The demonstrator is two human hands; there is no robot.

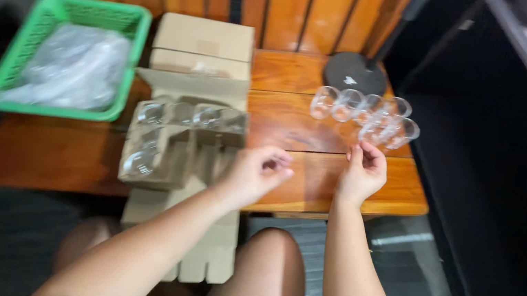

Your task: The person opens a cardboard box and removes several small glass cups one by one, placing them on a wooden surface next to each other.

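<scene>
Clear glass cups [367, 113] are grouped on the wooden table [295, 121], just beyond the right hand [363, 173]; more sit in the cardboard tray [174, 141] beside the left hand [258, 172]. Both hands are held apart with fingers loosely curled, and nothing can be seen gripped in either. Such cups are judged light, stiff, smooth and breakable, best taken round the side wall, one at a time.

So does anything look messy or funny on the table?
Yes. The cardboard divider tray sits crooked, and flat cardboard under it hangs off the table's front edge over the person's lap. The clear glasses stand in a tidy cluster; nothing looks spilled.
</scene>
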